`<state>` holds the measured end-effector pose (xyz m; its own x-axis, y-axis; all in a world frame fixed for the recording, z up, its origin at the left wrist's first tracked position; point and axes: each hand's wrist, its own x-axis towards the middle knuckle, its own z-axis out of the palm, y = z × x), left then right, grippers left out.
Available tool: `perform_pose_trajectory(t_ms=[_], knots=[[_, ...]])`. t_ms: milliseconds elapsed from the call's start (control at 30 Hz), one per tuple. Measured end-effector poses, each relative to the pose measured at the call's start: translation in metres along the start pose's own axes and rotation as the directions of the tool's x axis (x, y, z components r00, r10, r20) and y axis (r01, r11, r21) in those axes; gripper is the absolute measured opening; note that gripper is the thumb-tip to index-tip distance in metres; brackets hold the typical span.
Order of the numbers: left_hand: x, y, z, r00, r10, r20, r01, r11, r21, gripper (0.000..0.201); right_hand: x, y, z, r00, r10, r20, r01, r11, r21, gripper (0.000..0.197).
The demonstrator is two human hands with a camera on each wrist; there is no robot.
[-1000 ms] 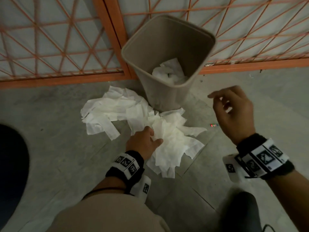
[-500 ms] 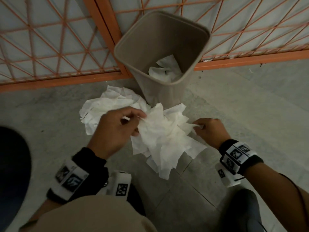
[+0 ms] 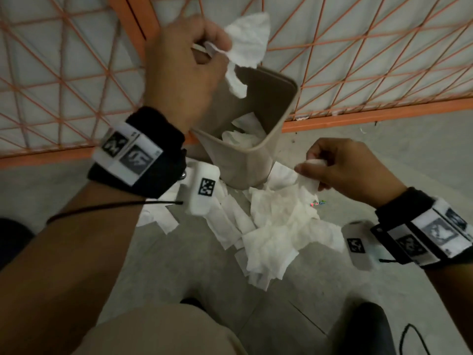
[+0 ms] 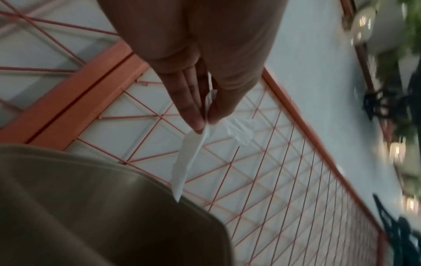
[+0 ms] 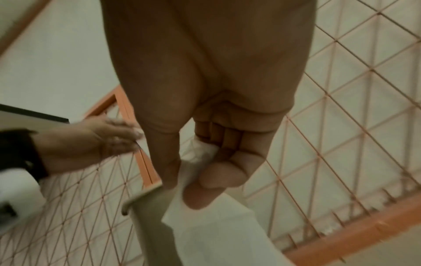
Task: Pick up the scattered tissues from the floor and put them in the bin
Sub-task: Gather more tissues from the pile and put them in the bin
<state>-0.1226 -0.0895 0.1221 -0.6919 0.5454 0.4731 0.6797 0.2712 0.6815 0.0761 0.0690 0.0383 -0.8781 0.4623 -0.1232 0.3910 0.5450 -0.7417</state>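
Fingers (image 4: 193,115) pinch a tissue (image 4: 182,162); head view shows the bin (image 3: 279,129) below.

Black wristbands (image 3: 158,160) with white square-coded marker tags (image 3: 128,155), thin black cord (image 3: 102,207), tan trousers (image 3: 158,331).

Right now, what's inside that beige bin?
Crumpled white tissues lie at the bottom of the bin. The left hand, which pinches another tissue above the opening, covers the bin's left side, so anything there is hidden.
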Motion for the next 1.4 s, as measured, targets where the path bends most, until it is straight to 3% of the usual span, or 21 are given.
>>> perform_pose_trajectory(t_ms=[100,167,367,433,533,600,667,733,800,867,933,1000,1100,1167,1267,1400], knots=[[0.001,-0.013,0.019,0.969,-0.096,0.226,0.036,0.966,0.257,0.017,0.007,-0.024,-0.016,0.994,-0.098,-0.049,0.102,0.991,0.082,0.02],[-0.008,-0.014,0.019,0.944,-0.144,0.295,0.028,0.93,0.365,0.019,0.016,-0.04,-0.026,0.983,-0.163,-0.085,0.173,0.977,0.128,0.018],[-0.052,-0.018,-0.008,0.998,0.031,0.046,-0.036,0.993,0.112,0.019,0.049,-0.081,-0.035,0.927,-0.339,-0.162,0.363,0.919,0.154,0.018],[-0.076,-0.032,-0.014,1.0,-0.021,0.02,0.019,0.996,0.089,0.017,0.063,-0.09,-0.026,0.912,-0.376,-0.166,0.399,0.907,0.135,0.018],[-0.117,-0.069,-0.011,0.982,-0.167,0.092,0.158,0.983,0.094,0.013,0.087,-0.095,-0.003,0.891,-0.424,-0.162,0.435,0.9,0.033,0.019],[-0.144,-0.098,-0.001,0.935,-0.302,0.187,0.28,0.951,0.133,0.013,0.102,-0.092,0.012,0.885,-0.447,-0.13,0.437,0.894,-0.1,0.017],[-0.168,-0.12,0.015,0.852,-0.417,0.316,0.353,0.904,0.243,0.016,0.111,-0.085,0.026,0.904,-0.427,-0.008,0.412,0.877,-0.245,0.019],[-0.187,-0.135,0.033,0.756,-0.483,0.443,0.342,0.867,0.362,0.025,0.115,-0.078,0.036,0.905,-0.402,0.143,0.426,0.834,-0.351,0.029],[-0.201,-0.143,0.053,0.653,-0.529,0.543,0.308,0.84,0.447,0.042,0.113,-0.074,0.04,0.892,-0.398,0.214,0.452,0.784,-0.425,0.041],[-0.213,-0.15,0.071,0.573,-0.577,0.581,0.258,0.801,0.541,0.058,0.105,-0.069,0.038,0.885,-0.43,0.176,0.461,0.765,-0.45,0.047],[-0.222,-0.158,0.083,0.536,-0.615,0.578,0.199,0.758,0.621,0.065,0.09,-0.064,0.032,0.868,-0.492,0.066,0.47,0.773,-0.426,0.049],[-0.229,-0.167,0.092,0.55,-0.628,0.551,0.15,0.723,0.674,0.061,0.07,-0.056,0.027,0.843,-0.53,-0.092,0.464,0.804,-0.372,0.046],[-0.231,-0.178,0.096,0.636,-0.579,0.509,0.121,0.727,0.676,0.037,0.037,-0.033,0.039,0.799,-0.519,-0.303,0.451,0.851,-0.269,0.031],[-0.227,-0.184,0.096,0.654,-0.546,0.524,0.096,0.746,0.659,0.028,0.018,-0.017,0.062,0.832,-0.468,-0.298,0.426,0.883,-0.196,0.029],[-0.218,-0.188,0.091,0.649,-0.538,0.538,0.166,0.79,0.59,0.028,0.002,0.0,0.103,0.888,-0.397,-0.232,0.399,0.916,-0.041,0.049],[-0.213,-0.18,0.075,0.687,-0.563,0.458,0.35,0.81,0.47,0.016,0.009,0.008,0.12,0.799,-0.485,-0.356,0.526,0.85,0.023,0.045]])
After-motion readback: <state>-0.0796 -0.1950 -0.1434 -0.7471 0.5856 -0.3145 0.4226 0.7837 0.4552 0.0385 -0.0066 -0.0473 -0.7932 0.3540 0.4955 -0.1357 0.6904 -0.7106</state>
